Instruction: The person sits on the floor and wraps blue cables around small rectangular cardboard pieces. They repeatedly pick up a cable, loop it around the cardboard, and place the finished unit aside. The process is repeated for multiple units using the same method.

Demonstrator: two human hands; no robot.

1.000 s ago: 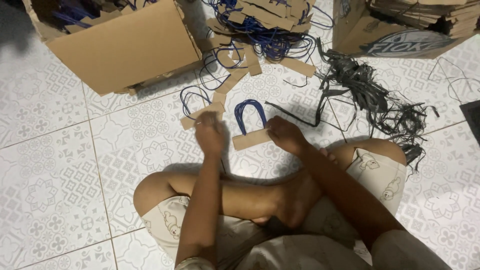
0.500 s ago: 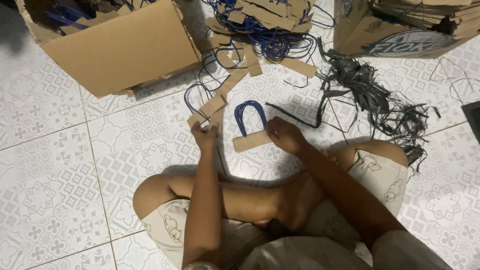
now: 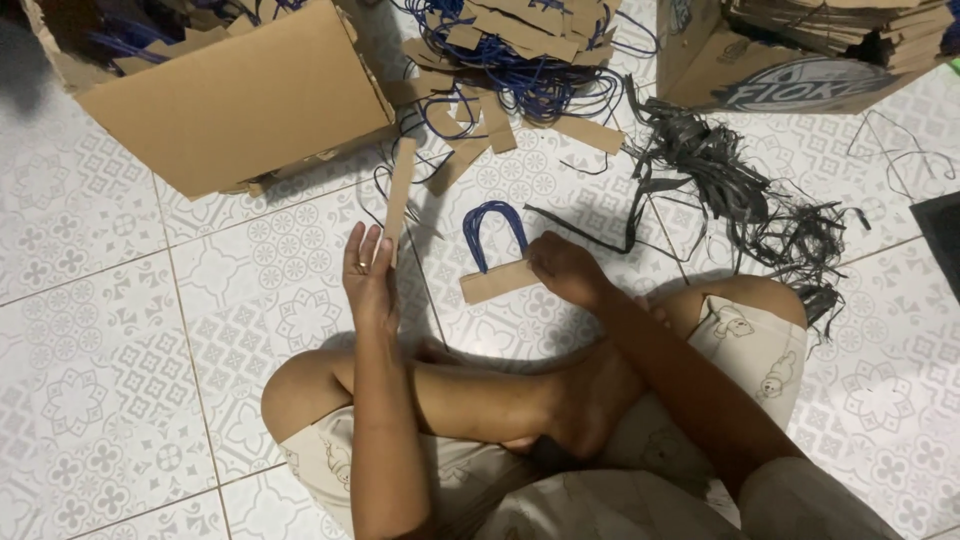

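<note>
I sit cross-legged on a patterned white tile floor. My left hand (image 3: 368, 275) is raised, fingers together, pinching the lower end of a narrow brown cardboard strip (image 3: 400, 190) that stands nearly upright, with a thin dark cord trailing from it. My right hand (image 3: 562, 268) presses on the right end of another cardboard strip (image 3: 497, 282) lying flat on the floor, which carries a blue cord loop (image 3: 495, 225) arching away from me.
A cardboard box (image 3: 235, 95) holding strips and blue cords stands at the far left. A pile of cardboard strips with blue cords (image 3: 520, 50) lies ahead, a second box (image 3: 790, 60) at far right, and a tangle of black strips (image 3: 745, 200) to the right.
My left hand has lifted a cardboard strip off the floor and turned it upright, moving slightly left. My right hand stays on the strip with the blue loop.
</note>
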